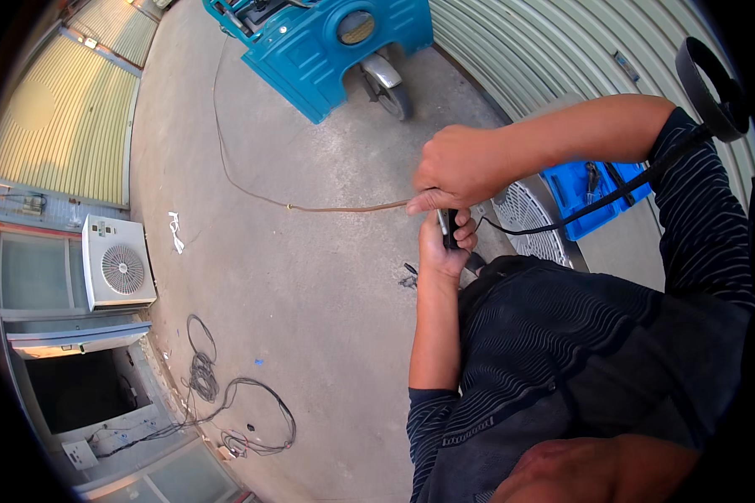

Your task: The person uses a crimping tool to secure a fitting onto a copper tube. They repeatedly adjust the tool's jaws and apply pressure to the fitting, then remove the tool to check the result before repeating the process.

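A person's two bare hands work together on a length of thin brown wire point(344, 210). The wire lies below a teal three-wheeler point(323, 59); it runs leftward from the hands, shows a small kink partway, and from there a thin dark line curves up past the three-wheeler's left side.

The right hand point(460, 168), below the three-wheeler and a little to its right, is closed, pinching the wire's end between thumb and fingers. Just under it, farther below the three-wheeler, the left hand point(434, 250) is wrapped around a black-handled tool point(450, 235) with a silvery metal part; the tool's working end is partly hidden, so whether it touches the wire cannot be told.

Below and to the right of the three-wheeler are a round pale grille point(520, 205), partly covered by the right hand, and an open blue case point(564, 184) with tools inside. A black cord point(637, 182) crosses over both. A ridged metal shutter point(520, 50) rises directly right of the three-wheeler.

Well below and left of the three-wheeler, a white air-conditioner unit point(119, 264) stands by a building, with tangled dark cables point(202, 377) lower still on the concrete floor point(327, 310).
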`<state>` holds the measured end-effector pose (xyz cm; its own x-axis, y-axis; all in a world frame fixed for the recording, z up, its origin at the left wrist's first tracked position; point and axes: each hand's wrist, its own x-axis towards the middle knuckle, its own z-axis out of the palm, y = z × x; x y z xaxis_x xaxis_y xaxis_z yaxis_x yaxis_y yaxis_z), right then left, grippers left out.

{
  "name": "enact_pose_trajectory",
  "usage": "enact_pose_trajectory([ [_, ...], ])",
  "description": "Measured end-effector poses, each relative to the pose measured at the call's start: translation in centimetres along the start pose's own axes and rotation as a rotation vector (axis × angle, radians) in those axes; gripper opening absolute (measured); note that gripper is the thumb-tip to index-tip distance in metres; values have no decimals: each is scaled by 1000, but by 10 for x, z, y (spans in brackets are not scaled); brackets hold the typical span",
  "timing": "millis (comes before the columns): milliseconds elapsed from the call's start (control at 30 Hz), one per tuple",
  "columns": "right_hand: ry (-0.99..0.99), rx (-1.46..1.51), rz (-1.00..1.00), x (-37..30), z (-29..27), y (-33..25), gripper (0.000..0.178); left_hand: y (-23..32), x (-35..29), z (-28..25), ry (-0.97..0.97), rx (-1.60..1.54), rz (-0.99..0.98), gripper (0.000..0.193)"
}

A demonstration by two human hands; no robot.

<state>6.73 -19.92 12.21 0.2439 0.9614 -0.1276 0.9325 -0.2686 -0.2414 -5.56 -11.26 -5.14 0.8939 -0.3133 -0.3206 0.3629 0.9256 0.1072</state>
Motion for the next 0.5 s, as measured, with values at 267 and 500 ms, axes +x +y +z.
enact_pose_trajectory([
  [267,75,114,-299,5,9,21,55,-6,9,4,-13,-18,-51,39],
  [500,-60,-350,192,8,-43,33,62,-7,17,-2,-21,-148,-117,41],
])
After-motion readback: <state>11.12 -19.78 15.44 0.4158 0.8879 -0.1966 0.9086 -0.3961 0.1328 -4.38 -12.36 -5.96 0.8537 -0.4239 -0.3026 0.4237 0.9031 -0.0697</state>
